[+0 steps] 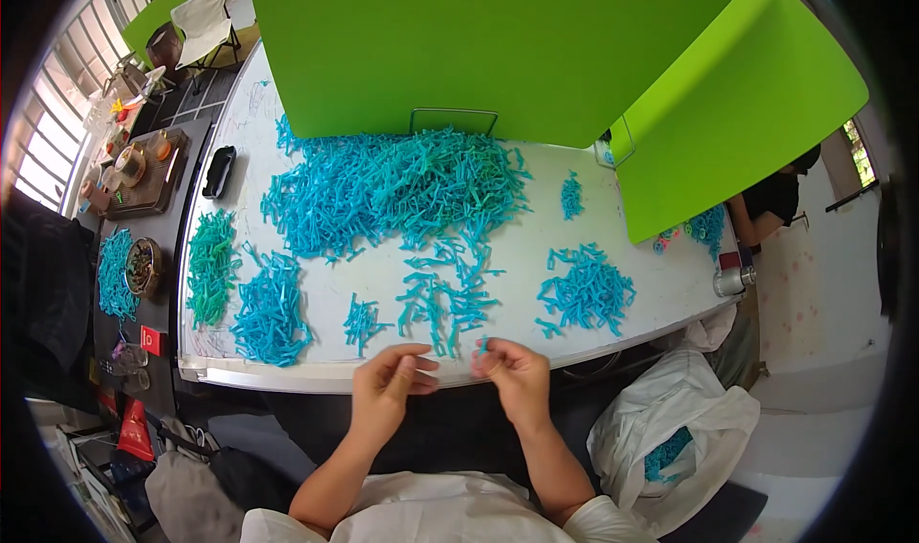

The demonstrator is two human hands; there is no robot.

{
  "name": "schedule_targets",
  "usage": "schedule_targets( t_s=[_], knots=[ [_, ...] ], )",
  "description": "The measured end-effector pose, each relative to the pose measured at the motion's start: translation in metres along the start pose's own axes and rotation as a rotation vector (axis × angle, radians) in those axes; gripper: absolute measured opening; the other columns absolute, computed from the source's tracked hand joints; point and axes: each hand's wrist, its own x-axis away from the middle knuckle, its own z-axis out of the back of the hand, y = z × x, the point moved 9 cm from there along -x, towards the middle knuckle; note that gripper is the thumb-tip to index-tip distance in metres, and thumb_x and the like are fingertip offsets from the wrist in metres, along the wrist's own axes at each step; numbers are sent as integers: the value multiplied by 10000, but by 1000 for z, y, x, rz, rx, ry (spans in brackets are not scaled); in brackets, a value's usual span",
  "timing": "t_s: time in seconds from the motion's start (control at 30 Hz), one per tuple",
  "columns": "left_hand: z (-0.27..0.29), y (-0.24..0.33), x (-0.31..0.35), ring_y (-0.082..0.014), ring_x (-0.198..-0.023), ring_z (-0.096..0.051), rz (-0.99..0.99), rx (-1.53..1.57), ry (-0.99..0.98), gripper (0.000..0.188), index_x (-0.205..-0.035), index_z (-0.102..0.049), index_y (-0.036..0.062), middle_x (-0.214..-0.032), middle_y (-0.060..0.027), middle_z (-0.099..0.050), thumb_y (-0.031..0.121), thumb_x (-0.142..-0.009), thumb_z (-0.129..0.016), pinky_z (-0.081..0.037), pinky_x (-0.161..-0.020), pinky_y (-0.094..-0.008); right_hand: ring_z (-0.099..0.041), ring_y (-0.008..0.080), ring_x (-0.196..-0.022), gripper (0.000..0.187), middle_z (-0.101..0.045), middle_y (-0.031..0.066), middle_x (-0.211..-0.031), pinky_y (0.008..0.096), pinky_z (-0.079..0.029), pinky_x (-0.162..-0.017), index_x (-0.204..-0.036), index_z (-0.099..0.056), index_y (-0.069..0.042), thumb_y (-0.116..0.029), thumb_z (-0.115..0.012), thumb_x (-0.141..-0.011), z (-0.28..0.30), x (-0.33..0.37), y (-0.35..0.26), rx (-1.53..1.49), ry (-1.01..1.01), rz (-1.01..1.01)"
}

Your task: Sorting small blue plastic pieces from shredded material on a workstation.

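Note:
At the near edge of the white table [335, 352], my right hand [518, 378] pinches a small blue plastic piece [483, 345] between thumb and fingertips. My left hand [383, 386] is beside it, fingers curled and thumb laid against them; whatever may be in its grip is hidden. Just beyond both hands lies a loose spread of blue and teal plastic pieces [450, 289]. A large heap of the same slim, bent pieces [335, 194] fills the table's far middle. Left of my hands are a small blue cluster [363, 324], a bigger blue pile [270, 313] and a greener pile [211, 270].
Bright green panels [498, 45] stand behind the heap and at the right. Another blue pile [589, 289] sits to the right, with a small cluster [571, 197] beyond. A white bag [661, 419] holds more pieces. A black tray [219, 172] lies far left.

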Motion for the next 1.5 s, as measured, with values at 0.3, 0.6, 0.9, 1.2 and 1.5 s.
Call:
schedule_targets(
  t_s=[0.3,0.6,0.9,1.2,1.5],
  knots=[
    [35,-2,-2,-221,-818,-769,-6,-28,63,206,-1161,-714,-21,-987,-140,-768,148,-1079,-631,-654,-749,-353,-751,267,-978,305,-733,173,-1147,367,-657,-880,-1212,-693,65,-186,-691,-1038,36,-8,22,-622,-13,-285],
    [44,-1,-3,-201,-809,-765,-14,-25,98,202,-1161,-715,-19,-982,-129,-771,149,-1071,-648,-648,-749,-331,-710,176,-859,292,-736,112,-1086,294,-601,-688,-1200,-728,2,-209,-758,-1001,67,-4,14,-466,112,-237],
    [28,33,-13,-168,-791,-739,-229,-436,165,118,-1092,-748,4,-963,-106,-766,74,-1004,-713,-589,-691,-290,-619,217,-868,314,-651,75,-982,333,-483,-688,-1047,-760,-48,-9,-872,-757,49,6,-81,1026,526,642],
    [-34,86,-115,-331,-781,-688,-734,-1253,233,36,-905,-726,83,-881,-115,-651,67,-873,-730,-549,-646,-444,-631,200,-773,168,-701,71,-945,299,-482,-602,-933,-767,-39,3,-851,-794,6,1,-65,824,296,571],
    [-84,68,-182,-322,-859,-686,-842,-1652,-47,92,-786,-677,72,-930,-109,-635,-15,-757,-672,-564,-712,-446,-656,264,-788,133,-717,70,-911,355,-552,-651,-899,-758,-48,-28,-849,-804,-6,6,-56,748,217,443]
  ],
)
